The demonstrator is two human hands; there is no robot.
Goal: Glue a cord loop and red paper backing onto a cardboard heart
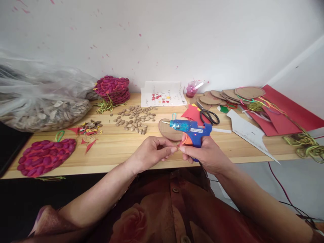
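Finished-looking by judgement: one magenta, nut-studded disc with green loop, counter's front left corner; stack of similar magenta discs, back edge. Loose tan peanuts, mid-counter. Left hand, thumb and fingertips pinched together. Bare brown cardboard disc, partly hidden behind the hands. Right hand, wrapped round blue plastic glue gun. Apparently unworked: plain cardboard ovals, back right edge. Unclear: whatever the left fingertips pinch.

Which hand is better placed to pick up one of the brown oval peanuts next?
Probably the left hand: it is nearer the peanuts, while the right hand is wrapped around a blue plastic glue gun. Whether the left's pinched fingertips hold something is unclear.
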